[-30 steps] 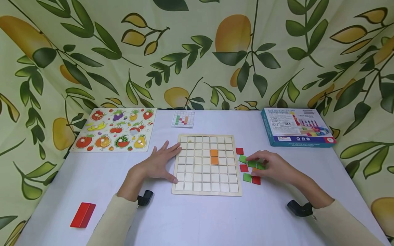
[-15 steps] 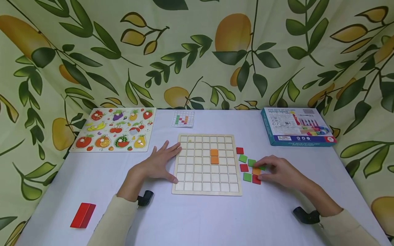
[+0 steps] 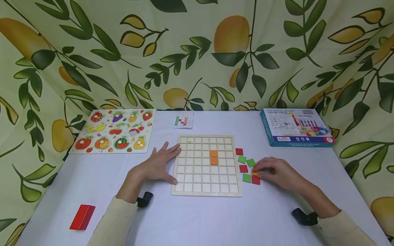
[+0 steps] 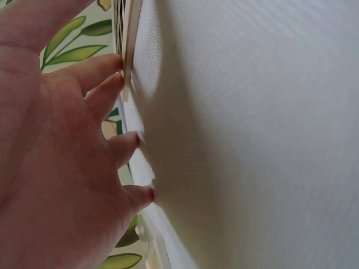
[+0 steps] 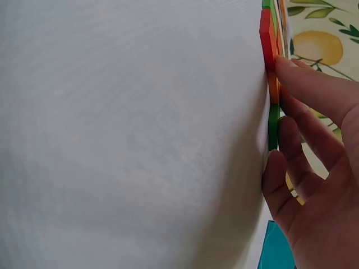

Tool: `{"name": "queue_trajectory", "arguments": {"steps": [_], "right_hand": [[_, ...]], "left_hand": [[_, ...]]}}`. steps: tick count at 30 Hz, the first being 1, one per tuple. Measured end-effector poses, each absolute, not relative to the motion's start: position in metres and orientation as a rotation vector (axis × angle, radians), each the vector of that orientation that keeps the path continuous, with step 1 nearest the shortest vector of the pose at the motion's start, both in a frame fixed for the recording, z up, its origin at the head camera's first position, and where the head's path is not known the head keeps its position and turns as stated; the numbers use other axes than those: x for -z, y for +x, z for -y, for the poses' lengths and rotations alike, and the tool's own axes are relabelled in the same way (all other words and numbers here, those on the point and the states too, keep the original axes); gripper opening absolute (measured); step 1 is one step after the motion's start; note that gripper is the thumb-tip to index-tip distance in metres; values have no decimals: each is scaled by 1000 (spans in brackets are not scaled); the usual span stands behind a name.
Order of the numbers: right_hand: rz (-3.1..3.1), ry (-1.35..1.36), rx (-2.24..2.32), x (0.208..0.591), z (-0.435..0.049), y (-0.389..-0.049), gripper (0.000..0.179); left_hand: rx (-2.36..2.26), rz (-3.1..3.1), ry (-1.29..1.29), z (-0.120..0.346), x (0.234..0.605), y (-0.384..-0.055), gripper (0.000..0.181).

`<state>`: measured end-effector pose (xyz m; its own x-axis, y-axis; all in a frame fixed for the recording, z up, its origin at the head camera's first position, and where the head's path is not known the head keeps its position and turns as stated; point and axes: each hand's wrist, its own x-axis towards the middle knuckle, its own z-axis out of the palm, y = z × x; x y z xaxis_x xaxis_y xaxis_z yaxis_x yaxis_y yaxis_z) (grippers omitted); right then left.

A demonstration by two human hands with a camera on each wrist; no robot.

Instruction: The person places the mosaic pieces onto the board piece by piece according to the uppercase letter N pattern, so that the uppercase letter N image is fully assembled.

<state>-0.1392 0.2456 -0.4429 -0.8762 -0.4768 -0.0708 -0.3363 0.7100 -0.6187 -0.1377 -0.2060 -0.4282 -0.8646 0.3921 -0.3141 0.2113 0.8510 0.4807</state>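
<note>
My left hand (image 3: 157, 165) lies with spread fingers at the left edge of a wooden grid board (image 3: 184, 169); its thumb and a fingertip touch the frame. Two orange square tiles (image 3: 213, 153) sit in cells of the board. To the right of the board, my right hand (image 3: 278, 172) pinches a loose orange tile (image 3: 255, 172) between thumb and forefinger, low at the table. In the right wrist view a green tile (image 5: 273, 126) lies by the other fingers, and a red tile (image 5: 267, 39) is beside the thumb.
Loose green tiles (image 3: 247, 178) and red tiles (image 3: 243, 168) lie along the board's right side. Behind the board is a small pattern card (image 3: 182, 120). A fruit puzzle board (image 3: 114, 131) is back left, a boxed set (image 3: 297, 127) back right, a red block (image 3: 82, 217) front left.
My right hand has drawn back from the green tiles toward the near right and now has its fingertips on the orange tile. My left hand stays at the board's edge.
</note>
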Motion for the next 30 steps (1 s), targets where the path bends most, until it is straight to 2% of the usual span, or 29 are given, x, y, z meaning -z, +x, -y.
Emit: {"name": "queue_trajectory", "arguments": {"steps": [30], "right_hand": [[-2540,-721,934,437,-240,-146,20]], "left_hand": [[-644,-2623,458,206,430,-134,118]]}}
